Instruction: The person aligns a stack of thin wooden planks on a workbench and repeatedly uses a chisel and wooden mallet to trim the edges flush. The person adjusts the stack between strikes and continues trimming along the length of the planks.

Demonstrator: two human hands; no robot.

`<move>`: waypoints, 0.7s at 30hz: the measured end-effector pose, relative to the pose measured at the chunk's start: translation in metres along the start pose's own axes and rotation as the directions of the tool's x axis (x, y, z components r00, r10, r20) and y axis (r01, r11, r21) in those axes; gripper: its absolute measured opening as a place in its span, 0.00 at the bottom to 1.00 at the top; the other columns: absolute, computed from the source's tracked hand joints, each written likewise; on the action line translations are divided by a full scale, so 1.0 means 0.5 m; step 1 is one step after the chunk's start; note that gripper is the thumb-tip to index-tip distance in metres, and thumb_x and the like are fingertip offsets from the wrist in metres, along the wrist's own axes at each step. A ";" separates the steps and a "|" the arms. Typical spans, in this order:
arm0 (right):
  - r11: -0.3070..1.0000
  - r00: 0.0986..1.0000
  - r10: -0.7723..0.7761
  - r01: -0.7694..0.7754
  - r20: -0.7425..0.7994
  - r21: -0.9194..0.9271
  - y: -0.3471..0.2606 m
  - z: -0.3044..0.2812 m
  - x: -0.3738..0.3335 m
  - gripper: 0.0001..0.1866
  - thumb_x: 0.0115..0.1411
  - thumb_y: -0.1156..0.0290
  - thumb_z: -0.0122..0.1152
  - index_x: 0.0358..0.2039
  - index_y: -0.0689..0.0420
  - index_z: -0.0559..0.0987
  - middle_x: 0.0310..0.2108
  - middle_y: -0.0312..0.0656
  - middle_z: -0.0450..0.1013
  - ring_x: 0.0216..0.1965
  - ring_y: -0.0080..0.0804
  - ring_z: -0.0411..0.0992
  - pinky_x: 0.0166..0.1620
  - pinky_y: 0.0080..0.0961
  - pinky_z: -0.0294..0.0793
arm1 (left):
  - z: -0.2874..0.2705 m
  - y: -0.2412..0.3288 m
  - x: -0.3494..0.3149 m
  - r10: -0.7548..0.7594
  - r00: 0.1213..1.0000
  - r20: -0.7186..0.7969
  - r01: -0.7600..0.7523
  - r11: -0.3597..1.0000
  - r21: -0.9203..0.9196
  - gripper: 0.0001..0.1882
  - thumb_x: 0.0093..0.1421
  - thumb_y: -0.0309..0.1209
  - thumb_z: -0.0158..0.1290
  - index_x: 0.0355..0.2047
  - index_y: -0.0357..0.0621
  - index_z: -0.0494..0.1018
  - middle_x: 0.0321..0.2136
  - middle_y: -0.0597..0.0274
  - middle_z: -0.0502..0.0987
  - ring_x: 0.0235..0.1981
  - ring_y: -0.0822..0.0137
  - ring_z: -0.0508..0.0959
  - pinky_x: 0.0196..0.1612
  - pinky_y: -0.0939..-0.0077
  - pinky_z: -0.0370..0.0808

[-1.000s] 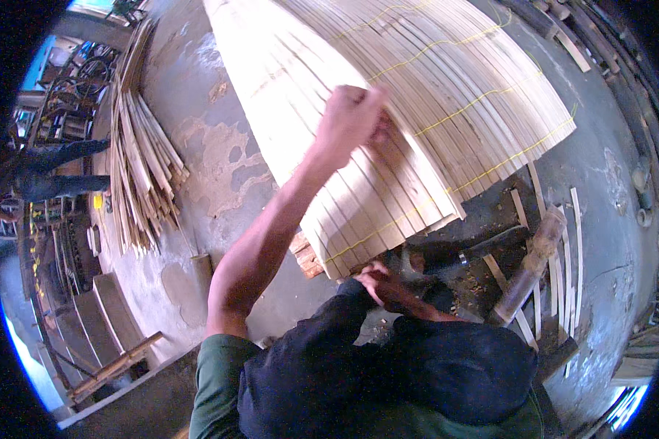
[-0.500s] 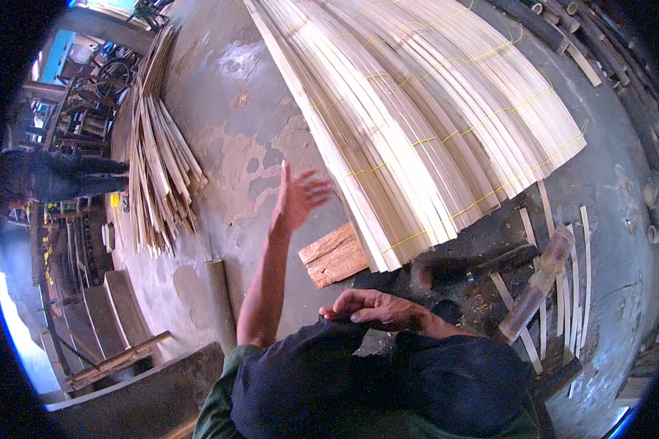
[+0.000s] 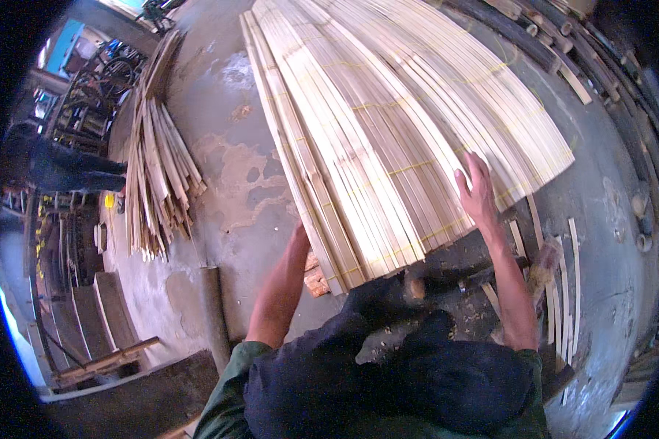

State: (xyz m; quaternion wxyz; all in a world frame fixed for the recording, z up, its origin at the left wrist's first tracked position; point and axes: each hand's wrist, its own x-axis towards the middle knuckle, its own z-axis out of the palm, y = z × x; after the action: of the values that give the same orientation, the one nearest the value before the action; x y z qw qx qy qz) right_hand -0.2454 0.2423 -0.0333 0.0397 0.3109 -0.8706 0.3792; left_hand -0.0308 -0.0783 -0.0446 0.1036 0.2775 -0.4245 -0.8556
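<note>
A large mat of pale wooden or bamboo slats [image 3: 388, 146], joined by rows of yellow string, spreads from my lap area toward the far side. At its near left edge my left hand [image 3: 299, 240] reaches beneath the mat; its fingers are hidden there. Over the near right part of the mat lies my right hand [image 3: 479, 194], fingers stretched and apart, touching or just above the slats. A wooden block [image 3: 315, 281] shows partly from under the mat's near left corner, beside my left forearm.
Loose long strips [image 3: 161, 175] lie in a pile on the floor at left, near a standing person [image 3: 66, 164]. A dark pole [image 3: 216, 314] is nearer me. At right are narrow strips [image 3: 575, 285], a brownish cylinder [image 3: 545, 267] and stacked poles [image 3: 600, 80] beyond.
My left hand has gone from the open air to under the mat's left edge. My right hand has moved from my lap onto the mat. The mat's near left edge has shifted left, covering more of the block.
</note>
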 end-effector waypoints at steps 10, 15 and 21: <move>0.943 0.995 -0.004 0.035 0.095 -0.330 0.077 0.064 -0.031 0.27 0.66 0.60 0.50 0.59 0.65 0.67 0.62 0.53 0.62 0.64 0.52 0.57 0.66 0.43 0.57 | 0.001 0.003 -0.020 0.076 0.991 -0.110 -0.070 0.995 0.065 0.23 0.62 0.49 0.51 0.42 0.38 0.72 0.34 0.65 0.75 0.32 0.71 0.75 0.35 0.70 0.74; 0.954 0.995 -0.003 0.034 0.101 -0.297 0.068 0.054 -0.024 0.26 0.64 0.63 0.51 0.58 0.65 0.68 0.62 0.52 0.63 0.64 0.49 0.59 0.65 0.42 0.59 | 0.009 0.010 -0.001 0.218 0.968 -0.121 -0.200 0.969 0.145 0.20 0.62 0.45 0.53 0.36 0.36 0.75 0.29 0.66 0.76 0.29 0.73 0.74 0.32 0.72 0.73; 0.958 0.998 -0.035 0.050 0.058 -0.282 0.083 0.055 -0.022 0.24 0.64 0.66 0.52 0.57 0.66 0.69 0.60 0.53 0.65 0.63 0.49 0.60 0.64 0.41 0.60 | -0.017 0.296 -0.079 0.223 0.925 -0.308 0.158 0.510 0.845 0.23 0.64 0.47 0.51 0.39 0.36 0.77 0.31 0.63 0.77 0.30 0.70 0.74 0.36 0.72 0.73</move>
State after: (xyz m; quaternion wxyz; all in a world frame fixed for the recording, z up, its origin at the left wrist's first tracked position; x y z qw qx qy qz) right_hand -0.2558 0.2506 -0.0826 0.0689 0.3306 -0.9097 0.2415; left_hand -0.0020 -0.1591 0.0828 0.0490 0.4433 -0.7680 -0.4596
